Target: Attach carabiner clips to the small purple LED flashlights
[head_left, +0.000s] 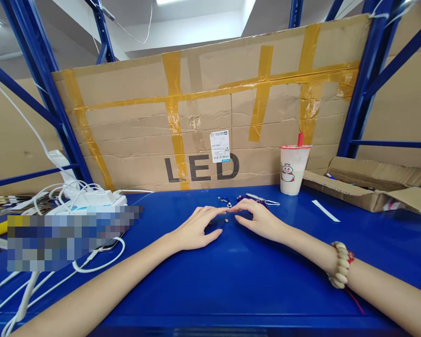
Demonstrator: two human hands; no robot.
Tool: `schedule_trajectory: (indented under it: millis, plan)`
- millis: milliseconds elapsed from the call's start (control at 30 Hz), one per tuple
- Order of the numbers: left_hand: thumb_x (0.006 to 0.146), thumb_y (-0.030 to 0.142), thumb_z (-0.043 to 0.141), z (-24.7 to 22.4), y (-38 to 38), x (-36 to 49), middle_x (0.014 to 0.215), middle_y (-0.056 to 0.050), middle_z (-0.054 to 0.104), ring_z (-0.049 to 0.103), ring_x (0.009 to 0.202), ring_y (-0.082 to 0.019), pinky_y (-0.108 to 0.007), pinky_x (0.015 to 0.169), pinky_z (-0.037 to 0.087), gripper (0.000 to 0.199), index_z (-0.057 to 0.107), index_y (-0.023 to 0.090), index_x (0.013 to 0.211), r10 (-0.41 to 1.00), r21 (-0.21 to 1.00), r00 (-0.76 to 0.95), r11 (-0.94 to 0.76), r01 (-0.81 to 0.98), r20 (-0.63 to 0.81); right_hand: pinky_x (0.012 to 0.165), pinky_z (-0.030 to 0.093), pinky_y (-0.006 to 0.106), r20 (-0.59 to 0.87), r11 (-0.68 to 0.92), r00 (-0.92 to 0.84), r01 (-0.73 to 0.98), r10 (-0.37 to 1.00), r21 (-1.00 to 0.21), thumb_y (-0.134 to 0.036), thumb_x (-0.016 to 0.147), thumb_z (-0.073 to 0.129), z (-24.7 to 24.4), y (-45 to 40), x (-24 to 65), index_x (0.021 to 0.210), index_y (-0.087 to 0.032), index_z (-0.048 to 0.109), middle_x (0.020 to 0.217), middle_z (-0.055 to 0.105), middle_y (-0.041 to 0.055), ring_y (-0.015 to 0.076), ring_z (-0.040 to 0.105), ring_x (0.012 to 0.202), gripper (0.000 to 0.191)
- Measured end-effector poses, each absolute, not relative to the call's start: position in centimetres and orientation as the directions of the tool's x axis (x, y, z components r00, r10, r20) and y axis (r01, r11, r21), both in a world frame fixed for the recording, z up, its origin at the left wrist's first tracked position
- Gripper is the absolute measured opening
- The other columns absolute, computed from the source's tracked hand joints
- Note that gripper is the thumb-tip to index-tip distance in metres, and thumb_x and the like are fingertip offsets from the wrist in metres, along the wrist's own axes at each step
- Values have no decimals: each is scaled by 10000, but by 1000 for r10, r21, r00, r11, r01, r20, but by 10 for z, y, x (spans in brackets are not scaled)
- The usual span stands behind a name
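Note:
My left hand (199, 228) rests low over the blue tabletop, fingers stretched out and thumb apart, holding nothing I can see. Opposite it, my right hand (256, 219) is also spread, its fingertips meeting or nearly meeting those of the left. Between the two thumbs lies a tiny round metallic bead (226, 220). Just beyond the fingertips is a small dark blue strap with a metal clasp (226, 202). Behind my right hand sits a purple-and-silver item with a metal carabiner clip (263, 199), partly hidden by the fingers.
At the back right stands a drink cup (293, 171) with a red straw. Beside it are an open cardboard box (365, 192) and a white strip (325, 210). White cables and a power strip (91, 201) crowd the left. A tall taped cardboard sheet (143, 140) closes off the back.

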State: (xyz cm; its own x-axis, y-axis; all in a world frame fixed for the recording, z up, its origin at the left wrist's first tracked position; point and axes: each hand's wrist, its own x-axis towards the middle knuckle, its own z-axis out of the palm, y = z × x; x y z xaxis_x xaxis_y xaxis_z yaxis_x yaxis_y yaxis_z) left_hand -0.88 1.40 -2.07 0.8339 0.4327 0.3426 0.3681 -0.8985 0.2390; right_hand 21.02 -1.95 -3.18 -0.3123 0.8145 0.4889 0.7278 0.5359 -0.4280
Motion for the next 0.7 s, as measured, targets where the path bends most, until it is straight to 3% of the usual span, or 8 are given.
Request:
schedule_trajectory:
  millis: [167,300,400,567,700]
  plan:
    - [794,374,501,-24,15,-6,1110,-44,538,469,994,-203,-380,870,363,385,460,237,1151,549,194,720,-832,520,425,950,342,428,374,567,-443,741,815,-358,-354,840,469,-33,-23,208,1150,-215,579,1114,536,87,224,455,1084,357]
    - [742,363,533,-24,15,-6,983,-35,527,483,883,-188,-366,810,399,277,509,208,971,609,169,686,-784,598,398,936,352,393,372,593,-477,737,796,-325,-340,835,491,-32,-22,210,1024,-225,650,1069,558,72,209,477,1044,272]
    - [755,357,512,-24,15,-7,962,-31,496,498,828,-162,-328,757,435,229,498,198,920,643,231,685,-765,602,343,889,385,352,400,593,-458,728,794,-344,-328,821,522,-33,-19,212,965,-218,669,1007,586,61,191,510,978,233]
    - [826,321,444,-26,20,-9,1001,-42,494,506,901,-147,-302,845,425,224,515,198,998,534,306,783,-840,448,321,845,406,325,392,582,-449,732,803,-355,-321,810,544,-34,-18,213,922,-223,687,971,608,45,180,537,926,206]
    - [826,233,432,-27,21,-8,1018,-55,518,477,963,-158,-301,881,407,244,532,196,1046,447,293,822,-887,356,353,823,417,312,397,566,-423,731,814,-381,-318,783,578,-32,-20,211,869,-219,688,931,618,37,176,553,896,170]
